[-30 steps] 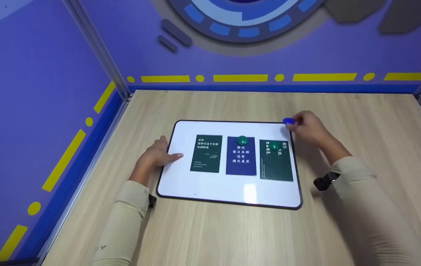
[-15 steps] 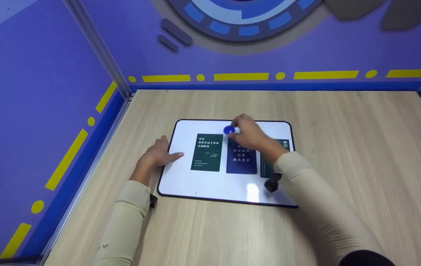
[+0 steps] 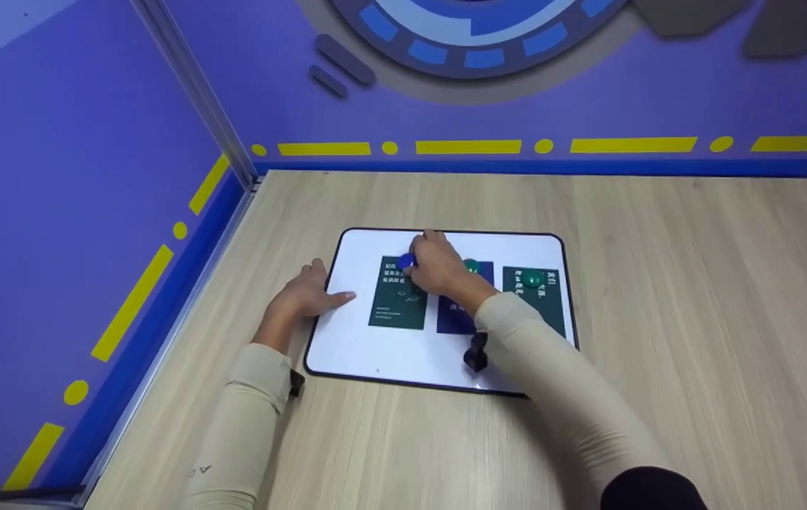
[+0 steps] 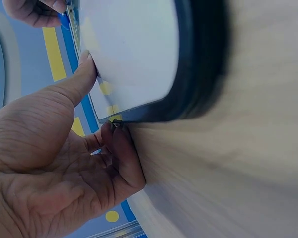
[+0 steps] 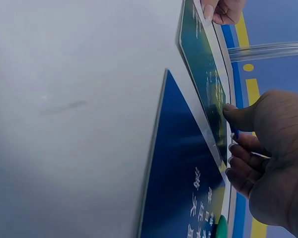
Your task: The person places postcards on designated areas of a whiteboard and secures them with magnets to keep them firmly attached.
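A whiteboard [image 3: 350, 347] with a dark frame lies on the table. My left hand [image 3: 302, 294] grips its left edge, thumb [image 4: 84, 77] on the white face and fingers curled at the rim. My right hand [image 3: 440, 265] pinches a round blue magnet [image 3: 407, 262] at the upper part of the left green card [image 3: 397, 308]. Whether the magnet touches the card I cannot tell. A dark blue card [image 3: 450, 317] lies in the middle, partly hidden by my right hand and wrist. A green magnet [image 3: 472, 266] sits at its top.
Another green card [image 3: 550, 297] lies on the board's right side, under a second green magnet [image 3: 533, 278]; my right forearm hides part of the board's lower right. Wooden tabletop [image 3: 693, 283] surrounds the board. Purple-blue panels [image 3: 91, 142] stand at the left and back.
My right hand has carried the blue magnet from the board's top right corner leftward, across the middle card, to the left green card. My left hand has stayed at the left edge.
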`<state>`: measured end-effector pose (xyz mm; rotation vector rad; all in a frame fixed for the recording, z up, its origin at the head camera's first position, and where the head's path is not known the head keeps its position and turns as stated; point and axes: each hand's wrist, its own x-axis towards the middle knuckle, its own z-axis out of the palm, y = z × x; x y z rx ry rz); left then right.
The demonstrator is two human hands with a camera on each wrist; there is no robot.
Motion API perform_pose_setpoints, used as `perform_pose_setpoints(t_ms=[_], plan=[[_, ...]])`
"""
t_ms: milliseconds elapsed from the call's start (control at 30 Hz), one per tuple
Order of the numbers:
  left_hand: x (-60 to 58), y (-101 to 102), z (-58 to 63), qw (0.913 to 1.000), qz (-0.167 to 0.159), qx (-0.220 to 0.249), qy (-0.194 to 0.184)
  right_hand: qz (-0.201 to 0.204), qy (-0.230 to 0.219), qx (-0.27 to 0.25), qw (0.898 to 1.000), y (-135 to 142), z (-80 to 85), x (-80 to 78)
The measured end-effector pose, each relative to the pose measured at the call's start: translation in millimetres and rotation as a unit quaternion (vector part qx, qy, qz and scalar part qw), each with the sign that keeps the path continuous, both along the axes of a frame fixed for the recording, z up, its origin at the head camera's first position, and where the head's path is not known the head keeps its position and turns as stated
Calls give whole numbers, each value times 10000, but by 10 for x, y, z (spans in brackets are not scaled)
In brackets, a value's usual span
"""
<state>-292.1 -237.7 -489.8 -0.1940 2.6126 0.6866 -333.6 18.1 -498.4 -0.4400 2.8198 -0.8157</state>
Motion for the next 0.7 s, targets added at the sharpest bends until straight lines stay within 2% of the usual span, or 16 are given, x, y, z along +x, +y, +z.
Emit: perform_pose_setpoints(t_ms=[367,700], plan=[[-32,14,35,9999,-126,-6,-7,15,15,-35,10000,49,-5,-22],[-43,-4,2,9997,-199,-159,-23,89,-25,28,10000,59,-1,5]])
